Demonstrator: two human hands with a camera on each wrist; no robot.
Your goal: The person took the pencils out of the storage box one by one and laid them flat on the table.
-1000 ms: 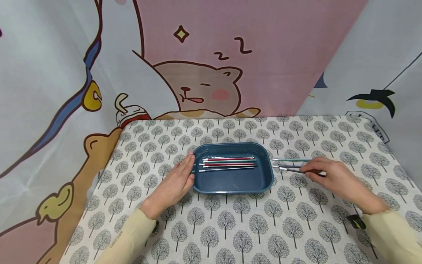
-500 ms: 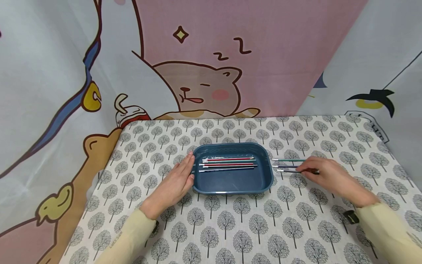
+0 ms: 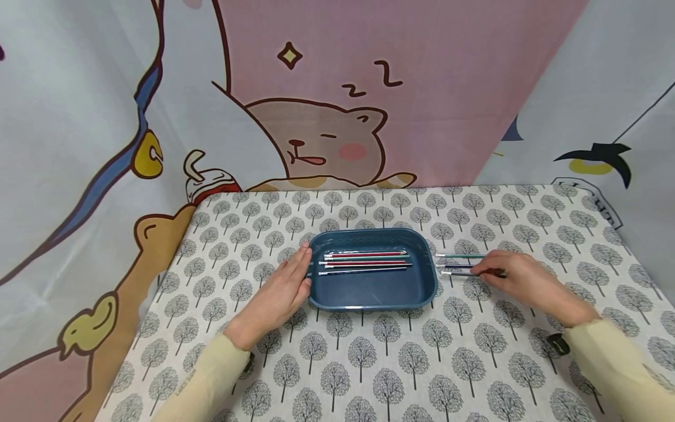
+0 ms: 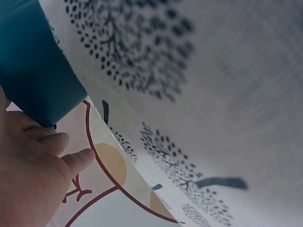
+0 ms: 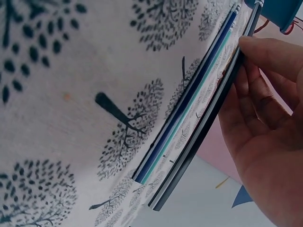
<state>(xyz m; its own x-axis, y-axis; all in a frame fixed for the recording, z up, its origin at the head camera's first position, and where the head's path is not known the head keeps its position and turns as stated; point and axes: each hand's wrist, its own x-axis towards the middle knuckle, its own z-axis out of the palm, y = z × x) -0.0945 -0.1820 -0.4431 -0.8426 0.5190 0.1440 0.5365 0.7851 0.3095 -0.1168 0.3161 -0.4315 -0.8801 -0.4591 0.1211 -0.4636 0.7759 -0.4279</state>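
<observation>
My right hand [image 3: 519, 281] pinches a dark pencil [image 5: 196, 130] with a pale stripe between thumb and fingers, just right of the blue plastic bin [image 3: 374, 308]. Beside it on the cloth lie a dark blue pencil [image 5: 189, 97] and a green pencil [image 3: 460, 255]. Their white eraser ends point at the bin; part of each is hidden by my hand in the head view. Several pencils [image 3: 366, 262], red, green and dark, lie side by side inside the bin. My left hand [image 3: 279, 290] rests with extended fingers against the bin's left wall [image 4: 52, 80].
A white cloth [image 3: 364, 363] printed with grey trees covers the table. Behind the table's far edge hangs a curtain [image 3: 422, 135] with cartoon animals, which also runs along the left and right sides.
My right hand has shifted a little left with the dark pencil, which has turned from slanting to nearly parallel with the two beside it. The left hand and bin stay put.
</observation>
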